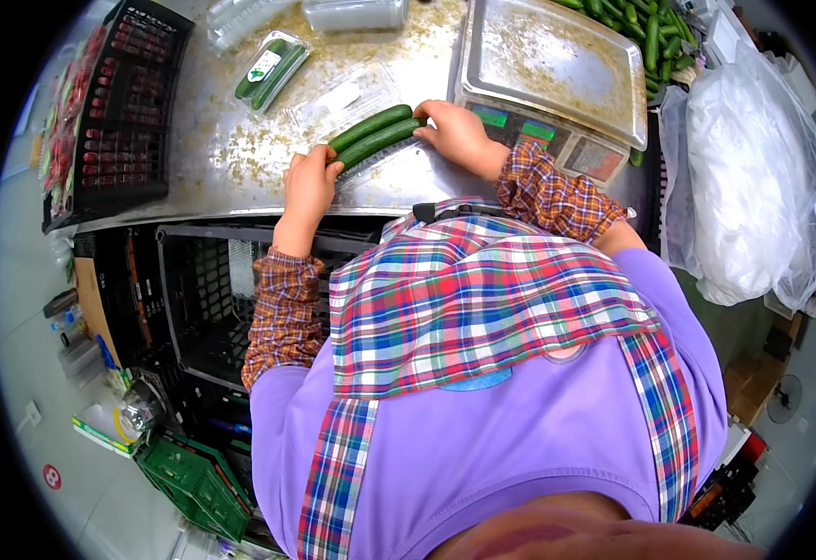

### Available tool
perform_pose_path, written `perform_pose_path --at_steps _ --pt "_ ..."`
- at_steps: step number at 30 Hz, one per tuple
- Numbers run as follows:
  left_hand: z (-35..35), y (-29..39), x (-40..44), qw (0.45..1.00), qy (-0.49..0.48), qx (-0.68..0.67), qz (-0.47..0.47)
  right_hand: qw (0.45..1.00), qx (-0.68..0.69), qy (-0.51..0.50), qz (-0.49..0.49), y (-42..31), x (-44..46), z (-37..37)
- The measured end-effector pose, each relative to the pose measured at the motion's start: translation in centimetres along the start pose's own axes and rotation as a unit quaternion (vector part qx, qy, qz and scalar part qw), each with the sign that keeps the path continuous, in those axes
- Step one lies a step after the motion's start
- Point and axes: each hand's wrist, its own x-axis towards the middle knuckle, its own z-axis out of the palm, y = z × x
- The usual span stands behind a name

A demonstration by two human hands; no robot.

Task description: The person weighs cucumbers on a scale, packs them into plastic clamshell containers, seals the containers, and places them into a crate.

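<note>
Two green cucumbers (376,133) lie side by side between my hands. My left hand (311,185) is closed around their left ends. My right hand (459,135) pinches their right ends with thumb and fingers. Beneath and behind the cucumbers is an open clear plastic clamshell (364,91) with a white label or pad in it, on the metal table (216,168). Further back on the left lies a closed clear pack of cucumbers (272,73) with a white and green label. Whether the cucumbers touch the clamshell, I cannot tell.
A weighing scale (557,70) stands right of my hands, with a heap of loose cucumbers (655,33) behind it. Empty clear packs (356,13) sit at the back. A black crate (128,112) borders the left, a white plastic bag (753,177) the right. Below is another black crate (170,299).
</note>
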Motion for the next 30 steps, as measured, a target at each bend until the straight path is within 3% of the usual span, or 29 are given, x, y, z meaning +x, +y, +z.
perform_pose_path --at_steps 8,11,14,23,27,30 --pt "-0.9 -0.1 -0.6 0.997 -0.039 -0.059 -0.030 0.999 -0.019 0.022 -0.020 -0.2 0.0 0.4" --pt "-1.0 -0.6 -0.8 0.998 -0.033 -0.032 0.038 0.999 -0.023 0.029 -0.021 -0.1 -0.1 0.5" --pt "-1.6 0.3 -0.6 0.995 -0.016 0.088 0.049 0.999 -0.039 0.021 -0.006 0.2 0.4 0.7" --pt "-0.9 -0.5 -0.8 0.995 -0.072 0.066 -0.035 0.996 -0.085 0.031 0.016 0.2 1.9 2.6" --pt "-0.2 -0.6 0.8 0.978 -0.171 -0.008 -0.118 0.995 -0.079 -0.049 0.042 1.3 3.6 2.4" --pt "-0.2 -0.4 2.7 0.958 -0.253 -0.027 -0.129 0.997 -0.067 -0.018 0.022 2.7 5.1 3.1"
